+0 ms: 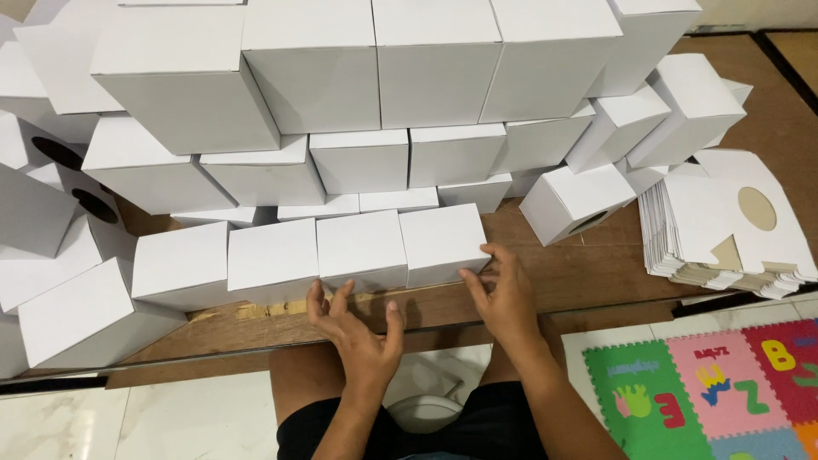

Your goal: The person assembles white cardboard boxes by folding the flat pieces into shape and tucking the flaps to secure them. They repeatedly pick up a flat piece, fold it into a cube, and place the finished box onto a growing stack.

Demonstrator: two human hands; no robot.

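A front row of several folded white cardboard boxes lies on a brown wooden surface (588,273). My right hand (503,298) touches the near right corner of the rightmost box (443,243) with its fingertips. My left hand (358,332) hovers with fingers spread just below the box beside it (362,249), holding nothing. Behind the row rises a tall stack of the same white boxes (383,85).
A pile of flat, unfolded white box blanks (724,230) with round cut-outs lies at the right. A tilted box (575,200) rests next to it. A colourful foam play mat (707,392) covers the floor at lower right. My knees are at the bottom.
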